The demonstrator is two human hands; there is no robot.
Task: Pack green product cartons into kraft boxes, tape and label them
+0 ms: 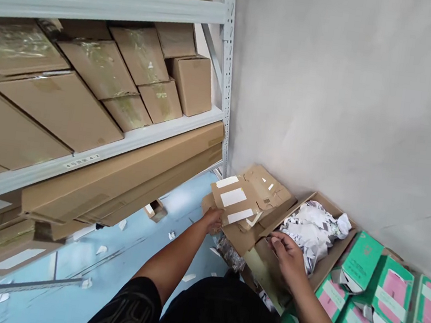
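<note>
My left hand (212, 220) is closed on the near edge of a flattened cardboard piece (245, 218) with several white paper strips stuck on it. Another brown cardboard sheet (266, 184) lies behind it, against the wall. To the right, my right hand (286, 253) has its thumb and fingers pinched together at the flap of an open cardboard box (340, 252). Crumpled white printed paper (315, 230) fills that box. The fingertips partly hide the spot where they meet the flap.
On the left stands a metal shelf rack (170, 140) loaded with taped brown cartons (60, 104). Long cartons (127, 171) lie under its middle shelf. Green and pink boxes (393, 291) are stacked at the right. Paper scraps litter the blue floor (129, 272). A grey wall (347, 94) rises behind.
</note>
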